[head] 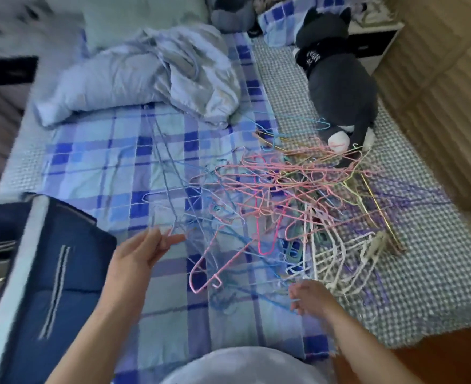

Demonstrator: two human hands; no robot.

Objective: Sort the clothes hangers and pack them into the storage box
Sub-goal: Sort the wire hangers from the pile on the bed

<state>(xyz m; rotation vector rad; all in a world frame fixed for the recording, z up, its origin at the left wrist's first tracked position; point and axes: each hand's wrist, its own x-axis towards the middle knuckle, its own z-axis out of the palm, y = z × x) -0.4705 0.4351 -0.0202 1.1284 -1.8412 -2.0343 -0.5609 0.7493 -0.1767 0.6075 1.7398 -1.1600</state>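
A tangled heap of thin wire hangers (292,195) in pink, blue, white, purple and yellow lies on the bed, right of centre. My left hand (142,252) pinches several blue hangers (170,184) by their hooks; they stretch away over the plaid sheet. My right hand (310,296) is at the near edge of the heap, fingers curled round a blue hanger. A pink hanger (214,270) lies between my hands. The dark blue storage box (54,261) stands at the left, its lid flap folded open, with some hangers inside.
A crumpled pale blue quilt (145,76) lies at the back of the bed. A grey plush cat (339,87) lies beside the heap at the back right. The plaid sheet (95,162) is bare left of the heap. Wooden floor shows at the right.
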